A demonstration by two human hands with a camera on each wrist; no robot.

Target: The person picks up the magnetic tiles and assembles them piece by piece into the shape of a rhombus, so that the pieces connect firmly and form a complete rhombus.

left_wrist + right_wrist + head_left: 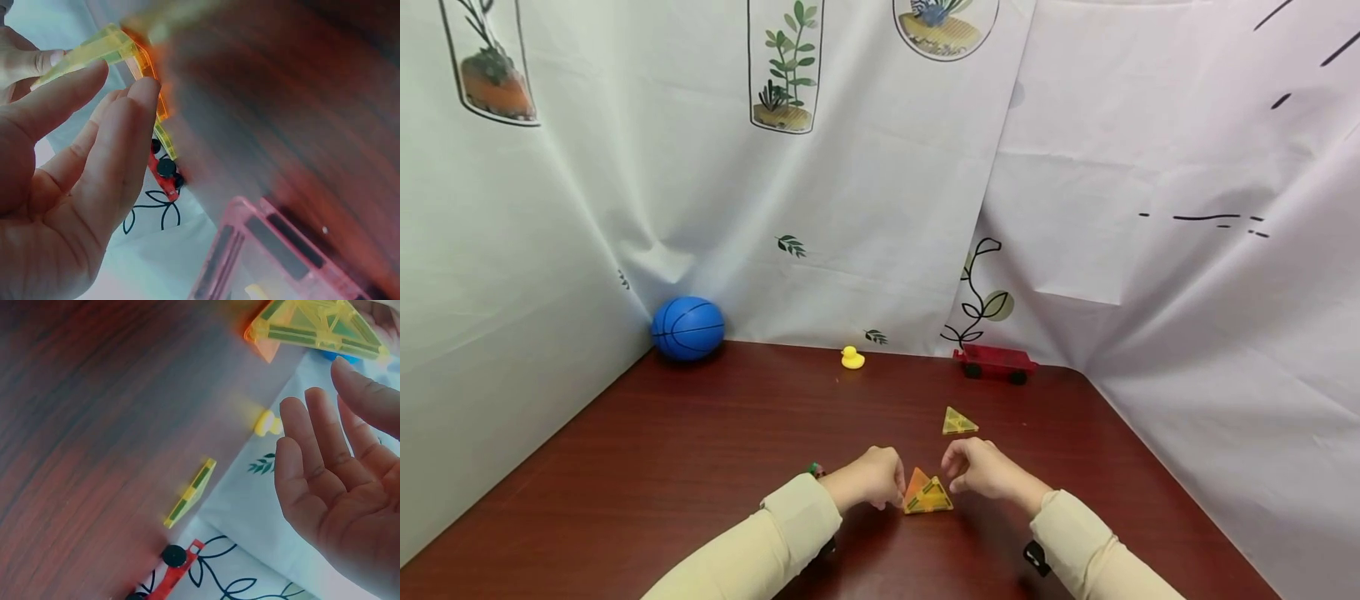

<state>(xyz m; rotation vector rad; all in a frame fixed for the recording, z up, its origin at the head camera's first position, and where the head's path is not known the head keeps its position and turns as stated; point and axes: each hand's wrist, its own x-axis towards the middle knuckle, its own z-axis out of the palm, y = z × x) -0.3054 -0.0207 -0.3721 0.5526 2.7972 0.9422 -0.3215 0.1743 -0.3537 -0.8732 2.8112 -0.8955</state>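
A yellow triangular magnetic tile [931, 498] and an orange triangular tile [916, 482] stand together on the table, leaning on each other. My left hand [877, 477] is beside their left edge; its thumb and fingers [128, 137] look extended and apart, and whether they touch the tiles is unclear. On the other side is my right hand [981, 468], with fingers [294, 425] loosely bent and nothing held. Another yellow triangular tile [958, 422] lies beyond the right hand.
At the back of the brown table [737, 417] are a blue ball [688, 328], a yellow toy duck [852, 358] and a red wheeled toy cart [996, 362]. A pink-framed clear piece [275, 250] shows in the left wrist view. White printed cloth [865, 183] hangs behind.
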